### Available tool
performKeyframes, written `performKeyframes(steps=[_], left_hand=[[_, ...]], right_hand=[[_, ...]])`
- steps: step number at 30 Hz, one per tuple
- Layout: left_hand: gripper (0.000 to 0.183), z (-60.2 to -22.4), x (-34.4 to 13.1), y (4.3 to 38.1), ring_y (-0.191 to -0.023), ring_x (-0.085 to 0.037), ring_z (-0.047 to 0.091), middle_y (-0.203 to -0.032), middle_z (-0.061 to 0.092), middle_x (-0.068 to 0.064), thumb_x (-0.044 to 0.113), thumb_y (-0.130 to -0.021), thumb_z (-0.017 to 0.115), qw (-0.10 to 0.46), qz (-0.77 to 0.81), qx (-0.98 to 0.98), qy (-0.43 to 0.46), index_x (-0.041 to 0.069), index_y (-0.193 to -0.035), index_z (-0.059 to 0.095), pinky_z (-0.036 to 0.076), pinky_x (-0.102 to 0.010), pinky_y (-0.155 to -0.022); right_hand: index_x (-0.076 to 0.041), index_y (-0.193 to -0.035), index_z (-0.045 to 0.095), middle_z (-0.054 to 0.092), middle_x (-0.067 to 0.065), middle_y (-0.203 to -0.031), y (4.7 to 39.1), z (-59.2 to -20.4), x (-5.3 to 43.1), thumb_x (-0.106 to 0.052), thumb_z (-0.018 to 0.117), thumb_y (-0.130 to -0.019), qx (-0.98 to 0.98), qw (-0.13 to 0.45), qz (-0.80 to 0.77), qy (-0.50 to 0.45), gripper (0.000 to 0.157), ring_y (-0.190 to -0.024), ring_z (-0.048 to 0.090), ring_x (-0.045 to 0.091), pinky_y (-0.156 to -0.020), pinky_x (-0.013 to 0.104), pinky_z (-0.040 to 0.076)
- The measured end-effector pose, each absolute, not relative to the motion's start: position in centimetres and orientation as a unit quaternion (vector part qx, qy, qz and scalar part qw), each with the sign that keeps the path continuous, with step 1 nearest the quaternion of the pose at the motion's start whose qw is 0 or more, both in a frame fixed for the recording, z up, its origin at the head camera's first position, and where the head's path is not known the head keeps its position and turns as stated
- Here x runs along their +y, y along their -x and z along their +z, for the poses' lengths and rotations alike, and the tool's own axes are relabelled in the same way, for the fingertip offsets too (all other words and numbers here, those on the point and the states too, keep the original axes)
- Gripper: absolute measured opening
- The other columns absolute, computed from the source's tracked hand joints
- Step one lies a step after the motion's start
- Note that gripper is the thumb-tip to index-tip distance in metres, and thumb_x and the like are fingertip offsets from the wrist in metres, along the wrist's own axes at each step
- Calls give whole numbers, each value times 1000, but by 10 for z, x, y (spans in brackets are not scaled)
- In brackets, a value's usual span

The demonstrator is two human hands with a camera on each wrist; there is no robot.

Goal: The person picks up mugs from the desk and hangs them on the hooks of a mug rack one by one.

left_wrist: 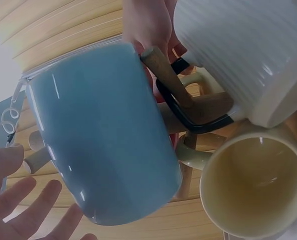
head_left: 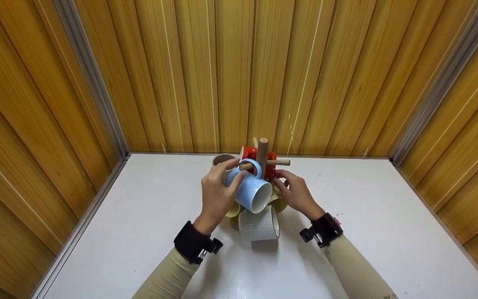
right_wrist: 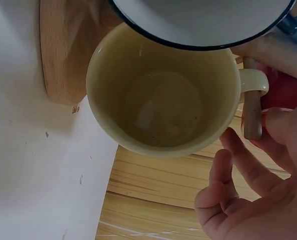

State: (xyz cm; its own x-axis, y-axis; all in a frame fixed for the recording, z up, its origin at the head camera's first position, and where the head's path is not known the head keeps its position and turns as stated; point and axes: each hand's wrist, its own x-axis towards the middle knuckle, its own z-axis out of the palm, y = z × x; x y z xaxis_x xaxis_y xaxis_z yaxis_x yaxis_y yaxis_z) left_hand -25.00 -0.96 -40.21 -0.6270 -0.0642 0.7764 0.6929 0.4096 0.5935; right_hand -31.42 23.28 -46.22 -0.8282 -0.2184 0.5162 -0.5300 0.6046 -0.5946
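A light blue mug [head_left: 245,192] hangs on its side from a peg of a wooden mug tree [head_left: 262,151], the peg passing through its handle. My left hand [head_left: 218,191] is around its left side in the head view; in the left wrist view the fingers [left_wrist: 38,210] are spread beside it. My right hand [head_left: 299,193] pinches the lower right edge of a red mug [head_left: 270,169] behind the post. Close to that hand hangs a yellow mug [right_wrist: 163,100]. Below the blue mug is a white ribbed mug [head_left: 257,226] with a dark handle.
Another mug [head_left: 223,158] shows partly behind my left hand, and a second yellow mug [head_left: 234,209] peeks out below it. A bare peg [head_left: 282,162] juts right from the post. The tree stands on a white table [head_left: 160,199] before wood-patterned walls [head_left: 235,74].
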Motion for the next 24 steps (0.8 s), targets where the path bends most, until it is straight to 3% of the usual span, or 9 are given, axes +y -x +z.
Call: performKeyframes(steps=[7,24], left_hand=[[20,-404,-7,253,-103,-19,71,-105,77,-2,15,-91,80,374,-502,-749,215,8,-110,78,58,-41,-90],[15,-402,-3,260,-95,-19,73,-98,78,-2,11,-90,80,379,-517,-731,232,7,-104,79,59,-39,-84]], right_hand=[[-6,-118,73,75,7,-103,318,-468,232,-11,64,-102,-870,202,396,-214,19,-82,65,19,-68,30,50],[-5,-118,73,76,5,-105,314,-468,238,-8,63,-102,-870,194,408,-196,19,-81,66,19,-69,29,50]])
